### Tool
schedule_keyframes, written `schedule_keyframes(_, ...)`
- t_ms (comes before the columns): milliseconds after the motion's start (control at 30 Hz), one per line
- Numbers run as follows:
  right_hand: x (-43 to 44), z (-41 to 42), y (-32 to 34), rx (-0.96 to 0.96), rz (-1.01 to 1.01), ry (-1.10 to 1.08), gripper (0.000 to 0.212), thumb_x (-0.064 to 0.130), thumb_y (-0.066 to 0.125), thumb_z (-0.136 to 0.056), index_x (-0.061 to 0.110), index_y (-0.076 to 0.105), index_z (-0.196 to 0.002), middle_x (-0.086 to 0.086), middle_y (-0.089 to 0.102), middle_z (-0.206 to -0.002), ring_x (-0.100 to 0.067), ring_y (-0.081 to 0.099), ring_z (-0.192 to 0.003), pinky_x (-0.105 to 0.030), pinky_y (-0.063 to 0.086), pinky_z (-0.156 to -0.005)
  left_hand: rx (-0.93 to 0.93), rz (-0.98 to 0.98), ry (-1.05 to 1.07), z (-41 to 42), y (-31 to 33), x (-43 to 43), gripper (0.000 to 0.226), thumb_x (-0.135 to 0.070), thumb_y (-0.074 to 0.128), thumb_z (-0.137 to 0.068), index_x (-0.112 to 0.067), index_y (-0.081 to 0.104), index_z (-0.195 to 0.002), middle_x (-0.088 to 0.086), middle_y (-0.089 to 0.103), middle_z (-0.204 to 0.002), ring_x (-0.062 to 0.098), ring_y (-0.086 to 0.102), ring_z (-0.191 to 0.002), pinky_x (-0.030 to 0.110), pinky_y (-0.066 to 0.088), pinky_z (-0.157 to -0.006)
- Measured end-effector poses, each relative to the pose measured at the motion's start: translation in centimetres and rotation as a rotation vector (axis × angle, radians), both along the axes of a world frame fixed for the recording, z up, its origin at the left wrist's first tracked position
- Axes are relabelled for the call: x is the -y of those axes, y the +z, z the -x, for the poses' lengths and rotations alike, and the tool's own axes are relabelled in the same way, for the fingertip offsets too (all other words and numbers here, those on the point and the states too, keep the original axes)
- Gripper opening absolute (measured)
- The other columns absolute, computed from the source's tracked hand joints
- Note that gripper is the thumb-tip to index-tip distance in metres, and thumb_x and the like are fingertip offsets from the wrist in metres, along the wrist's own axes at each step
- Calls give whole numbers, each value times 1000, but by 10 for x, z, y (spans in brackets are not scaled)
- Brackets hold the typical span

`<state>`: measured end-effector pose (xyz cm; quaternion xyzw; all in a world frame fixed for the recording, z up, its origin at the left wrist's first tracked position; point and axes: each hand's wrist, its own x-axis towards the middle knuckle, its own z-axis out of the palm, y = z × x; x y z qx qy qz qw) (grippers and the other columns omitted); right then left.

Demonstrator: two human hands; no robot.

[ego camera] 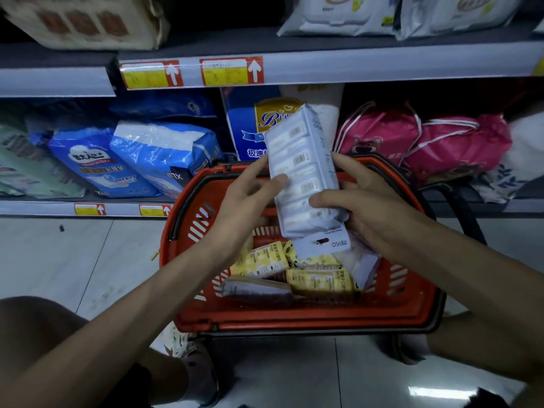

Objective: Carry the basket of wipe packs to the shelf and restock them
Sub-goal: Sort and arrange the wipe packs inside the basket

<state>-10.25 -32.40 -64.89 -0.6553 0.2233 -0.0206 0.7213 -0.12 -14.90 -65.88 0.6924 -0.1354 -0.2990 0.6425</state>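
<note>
Because it is a long film-wrapped strip of wipe packs point(304, 178) joined in a row, it probably bends at the seams between the small packs and weighs little, with a smooth wrapper that could slide under a loose hold. It stands nearly upright, tilted a little to the left, above the red basket point(294, 316), with its printed hang tab point(326, 241) pointing down. The left hand point(244, 198) pinches its left edge, thumb on the front face and fingers behind; the right hand point(362, 201) wraps the lower right edge, thumb laid across the front. Holding it by both long edges near the middle looks sound, since a grip on one end alone would likely let it fold. Under it, yellow packs point(321, 282) lie loose in the basket, which sits on the tiled floor point(73, 260) right against the low shelf point(44, 207). That shelf carries blue bags point(153, 154) on the left and pink bags point(426, 142) on the right.
</note>
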Motion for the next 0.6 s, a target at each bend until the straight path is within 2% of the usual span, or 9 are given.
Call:
schedule_keyframes(67, -1, 1, 10, 33, 27, 6, 72, 2, 77, -85, 40, 55, -142, -3, 76, -115, -22, 76, -100, -44, 62, -86, 155, -19, -43, 1, 9, -4, 55, -29, 67, -101, -38, 47, -152, -4, 72, -125, 14, 71, -116, 46, 60, -97)
schedule_keyframes(167, -2, 1, 23, 73, 37, -24, 69, 3, 74, -88, 36, 54, -144, -5, 76, -116, -23, 76, -99, -44, 63, -83, 363, -70, -85, 4, 22, -13, 62, -34, 69, -99, -47, 38, -152, -14, 61, -142, 7, 66, -122, 37, 60, -98)
schedule_keyframes(267, -6, 1, 36, 116, 23, -50, 67, 2, 73, -88, 35, 55, -143, -8, 76, -115, -28, 76, -98, -44, 61, -80, 520, -183, -52, 5, 37, -24, 80, -45, 71, -96, -43, 26, -162, -6, 45, -152, 1, 68, -109, 33, 63, -91)
schedule_keyframes(333, -11, 1, 45, 152, 15, -60, 64, 1, 73, -89, 34, 56, -142, -8, 77, -113, -29, 76, -98, -41, 61, -77, 574, -207, -34, 6, 49, -28, 87, -46, 74, -93, -45, 22, -163, -5, 42, -151, -1, 69, -105, 35, 63, -90)
schedule_keyframes(433, -20, 4, 58, 188, 11, -72, 66, -2, 72, -89, 28, 53, -146, -6, 79, -109, -26, 77, -96, -35, 62, -75, 590, -209, -83, 10, 68, -29, 89, -39, 80, -89, -46, 28, -161, -8, 51, -146, -1, 70, -107, 37, 64, -87)
schedule_keyframes(533, -27, 12, 71, 209, 42, -52, 68, 0, 73, -91, 25, 49, -149, -4, 78, -111, -25, 77, -98, -43, 63, -83, 632, -272, -155, 15, 79, -34, 108, -48, 89, -76, -49, 23, -161, -8, 55, -145, 6, 68, -114, 38, 64, -89)
schedule_keyframes(600, -31, 18, 82, 227, 64, -40, 66, 5, 75, -91, 24, 48, -148, -3, 77, -115, -24, 76, -101, -46, 61, -88, 697, -299, -204, 18, 88, -38, 120, -55, 90, -69, -49, 15, -163, -15, 44, -151, 9, 58, -130, 36, 60, -96)
